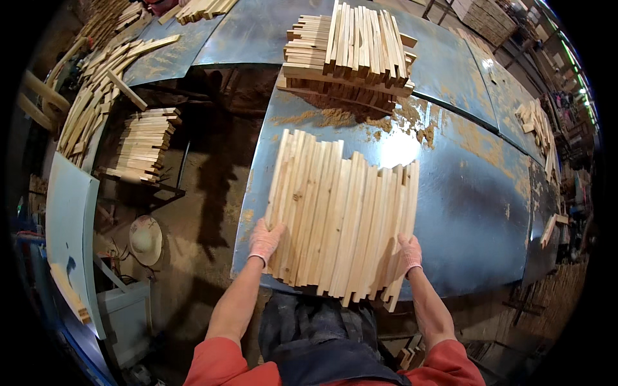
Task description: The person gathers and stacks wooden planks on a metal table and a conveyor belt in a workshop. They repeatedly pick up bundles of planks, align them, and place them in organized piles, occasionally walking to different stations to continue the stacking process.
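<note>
Left hand (265, 240) and right hand (410, 253) are pinching row of slats (341, 219) between them; even inward pressure is likely preventing slippage.

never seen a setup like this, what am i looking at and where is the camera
There is no robot here: a person is working with two gloved hands. The single picture comes from a wide fisheye camera on their head, looking down, so straight edges bend near the rim. The left hand and right hand grip opposite sides of a row of wooden strips. Beneath is a shiny metal-topped table; farther back on it sit a stack of similar strips and scattered sawdust.
</note>
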The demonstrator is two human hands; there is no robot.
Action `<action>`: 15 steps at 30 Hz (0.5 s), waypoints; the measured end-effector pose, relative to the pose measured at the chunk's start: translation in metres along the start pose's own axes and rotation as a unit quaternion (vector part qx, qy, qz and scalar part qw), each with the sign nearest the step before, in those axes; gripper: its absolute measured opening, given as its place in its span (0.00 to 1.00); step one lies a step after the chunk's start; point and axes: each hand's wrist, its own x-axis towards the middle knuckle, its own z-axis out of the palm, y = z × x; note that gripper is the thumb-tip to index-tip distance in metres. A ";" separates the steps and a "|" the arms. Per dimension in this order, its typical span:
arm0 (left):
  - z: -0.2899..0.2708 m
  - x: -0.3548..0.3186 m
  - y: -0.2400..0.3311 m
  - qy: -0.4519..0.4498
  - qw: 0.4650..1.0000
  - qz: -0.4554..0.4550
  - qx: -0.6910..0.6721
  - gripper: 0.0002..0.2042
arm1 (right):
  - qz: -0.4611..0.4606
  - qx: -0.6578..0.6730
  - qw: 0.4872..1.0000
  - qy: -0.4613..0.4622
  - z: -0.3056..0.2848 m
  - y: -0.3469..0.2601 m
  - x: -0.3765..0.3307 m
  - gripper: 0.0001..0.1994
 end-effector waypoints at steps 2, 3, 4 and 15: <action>-0.029 0.019 -0.017 0.009 1.000 -0.002 -0.005 0.36 | -0.005 -0.017 1.000 -0.011 0.028 -0.008 -0.013 0.28; -0.039 0.026 -0.022 0.008 1.000 0.004 -0.015 0.34 | -0.018 -0.013 1.000 -0.013 0.036 -0.008 -0.014 0.28; -0.051 0.033 -0.030 -0.003 1.000 -0.004 -0.020 0.33 | -0.029 -0.004 0.999 -0.020 0.046 -0.004 -0.015 0.28; -0.065 0.108 -0.041 0.082 0.995 0.052 -0.004 0.34 | -0.183 -0.020 0.976 0.114 0.040 0.045 0.054 0.30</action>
